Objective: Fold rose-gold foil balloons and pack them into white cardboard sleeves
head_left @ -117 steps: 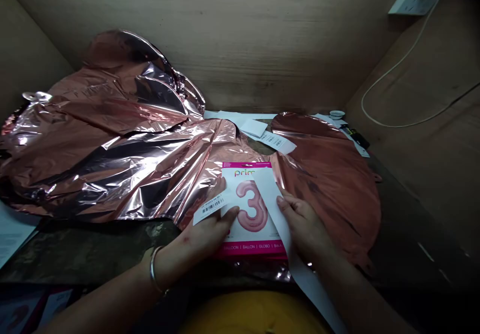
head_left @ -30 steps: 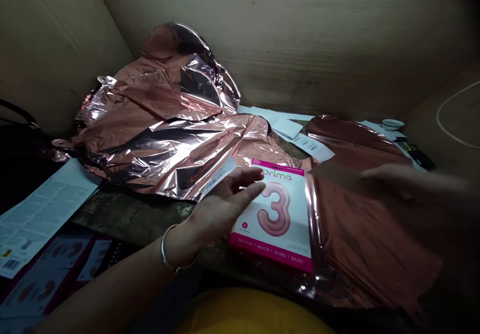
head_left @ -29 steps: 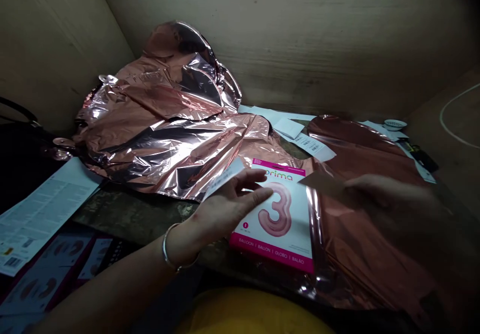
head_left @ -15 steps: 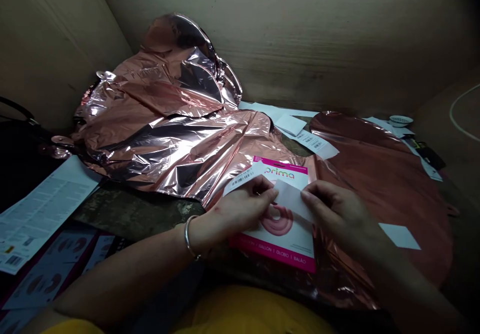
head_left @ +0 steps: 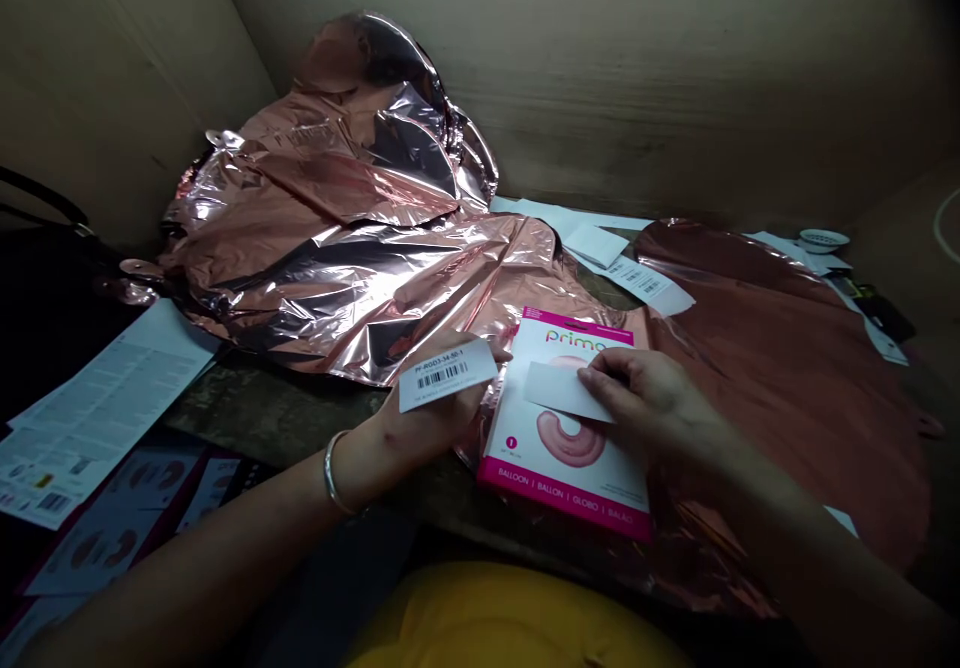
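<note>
My left hand (head_left: 427, 418) pinches a white barcode label (head_left: 448, 376) above the edge of a crumpled rose-gold foil balloon (head_left: 337, 268). My right hand (head_left: 649, 403) grips a white paper slip (head_left: 562, 391) by one end, holding it over a pink-and-white "prima" balloon package card (head_left: 562, 478). The slip hides the upper part of the pink number printed on the card. The card lies on a second, flatter rose-gold foil balloon (head_left: 780, 348), and its lower edge is near my right wrist.
Printed instruction sheets (head_left: 105, 413) and pink-printed packaging (head_left: 120, 528) lie at the lower left. White papers and labels (head_left: 630, 273) sit at the back, near a small white dish (head_left: 823, 240) and a black object (head_left: 885, 313). Wooden walls rise behind and beside the surface.
My hands have moved apart from their position together over the card. The barcode label has gone left with my left hand, while my right hand keeps the white slip over the card.
</note>
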The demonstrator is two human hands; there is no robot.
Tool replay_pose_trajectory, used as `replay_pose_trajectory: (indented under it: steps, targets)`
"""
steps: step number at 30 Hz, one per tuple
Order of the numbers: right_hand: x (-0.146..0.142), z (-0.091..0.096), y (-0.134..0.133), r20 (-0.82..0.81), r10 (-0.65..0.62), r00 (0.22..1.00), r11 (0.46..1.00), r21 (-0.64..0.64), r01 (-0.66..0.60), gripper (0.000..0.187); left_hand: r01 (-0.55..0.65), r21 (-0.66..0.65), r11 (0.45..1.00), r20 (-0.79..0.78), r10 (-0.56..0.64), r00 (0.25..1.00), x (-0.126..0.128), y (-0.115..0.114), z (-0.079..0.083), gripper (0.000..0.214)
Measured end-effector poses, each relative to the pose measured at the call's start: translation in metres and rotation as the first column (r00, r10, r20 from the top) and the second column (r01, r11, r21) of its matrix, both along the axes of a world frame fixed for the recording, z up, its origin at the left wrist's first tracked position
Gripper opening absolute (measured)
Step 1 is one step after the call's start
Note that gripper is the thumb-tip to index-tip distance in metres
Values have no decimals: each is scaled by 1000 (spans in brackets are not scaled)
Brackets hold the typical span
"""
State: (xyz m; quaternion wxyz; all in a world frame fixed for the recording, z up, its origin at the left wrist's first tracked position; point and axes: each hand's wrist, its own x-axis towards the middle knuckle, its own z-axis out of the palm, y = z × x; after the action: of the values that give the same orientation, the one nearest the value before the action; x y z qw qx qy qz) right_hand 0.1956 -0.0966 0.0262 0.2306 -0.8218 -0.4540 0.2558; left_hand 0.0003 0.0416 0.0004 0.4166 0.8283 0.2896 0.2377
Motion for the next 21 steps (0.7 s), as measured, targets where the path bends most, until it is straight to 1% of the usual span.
replay_pose_trajectory:
  steps: [1,2,3,4,5,6,7,9,10,12,14,15,16,18,19,21]
  targets:
    - [0,-1,1,0,4,1000,1000,-7,-4,30,64,25,998,12,-64,998,0,0,-1,18]
    - [0,-2,1,3,7,1000,1000,-15,-7,29,154,72,985,24,-156,987,0,1,-2,20]
    - [0,-2,2,10,11,1000,1000,-23,-11,29,268,142,953,22,-274,961,0,2,-4,23]
    - [0,-4,2,20,18,1000,999,-29,-18,29,380,212,901,5,-390,921,0,2,-5,28]
    - [0,-5,2,32,28,999,999,-34,-27,28,475,275,836,-33,-486,874,-1,3,-6,33]
    - [1,-6,3,44,36,998,999,-38,-34,28,544,320,776,-84,-549,832,-1,3,-6,38]
    - [2,-7,3,55,43,998,998,-41,-41,29,582,344,736,-138,-574,807,-2,2,-6,43]
    - [3,-10,4,72,56,996,997,-49,-53,29,617,362,699,-243,-568,787,-3,1,-5,51]
    - [3,-11,4,81,62,995,997,-54,-57,29,622,364,693,-279,-556,783,-3,0,-4,54]
    - [2,-14,4,109,84,990,995,-61,-77,28,627,362,690,-326,-536,778,-2,-1,-2,51]
    - [-2,-16,2,194,99,976,995,-32,-95,25,633,359,685,-363,-523,771,-1,-2,-4,49]
    - [-6,-17,0,275,98,956,994,14,-106,22,637,359,682,-379,-518,767,0,-2,-5,49]
    - [-10,-19,-4,378,87,922,989,77,-124,20,638,364,678,-387,-513,766,0,-2,-8,48]
    - [-18,-22,-16,570,68,818,959,189,-212,23,630,389,672,-375,-509,775,0,-2,-14,48]
    - [-22,-25,-23,632,85,770,939,207,-273,26,626,401,669,-366,-509,779,-1,-1,-18,47]
    - [-27,-31,-37,680,162,715,913,171,-370,31,623,420,660,-349,-516,782,-2,0,-23,47]
